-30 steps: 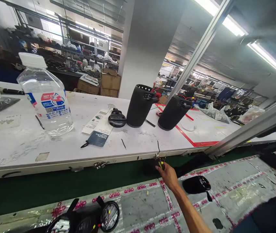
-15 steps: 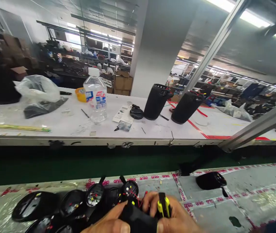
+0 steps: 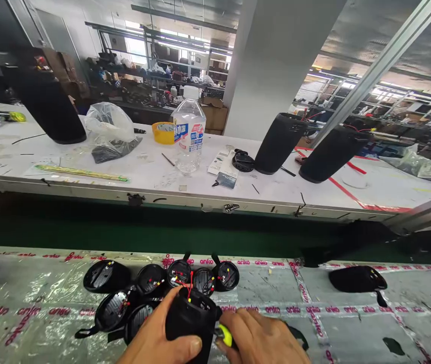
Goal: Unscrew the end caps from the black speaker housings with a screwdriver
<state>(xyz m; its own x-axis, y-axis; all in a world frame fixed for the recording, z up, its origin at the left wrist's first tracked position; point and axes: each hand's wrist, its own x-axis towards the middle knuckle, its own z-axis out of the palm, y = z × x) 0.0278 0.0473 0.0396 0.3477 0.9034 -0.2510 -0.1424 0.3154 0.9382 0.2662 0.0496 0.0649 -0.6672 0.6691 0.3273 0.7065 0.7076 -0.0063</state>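
Observation:
My left hand (image 3: 158, 331) is wrapped round a black cylindrical speaker housing (image 3: 190, 321), whose open top faces up and away. Red wires with a small yellow-tipped connector rise from that opening. Against the housing's right side, my right hand (image 3: 262, 336) grips a yellow-and-black handled tool (image 3: 224, 334); its working end is hidden, so I cannot tell its exact kind. Just beyond the left hand stands a cluster of several similar black housings (image 3: 150, 280), with small coloured connectors inside their open tops.
A plastic-covered work surface (image 3: 264, 288) carries another black housing (image 3: 357, 279) at right. Across a dark green gap, a white bench (image 3: 147, 164) holds a water bottle (image 3: 189, 134), a tape roll (image 3: 163, 133), a plastic bag (image 3: 111, 126) and upright speakers (image 3: 279, 144). A metal post slants at right.
The view has shifted left and down. The housing now stands more upright, showing its open top and wires. My right hand has turned palm down, with the yellow-and-black tool lower beside the housing.

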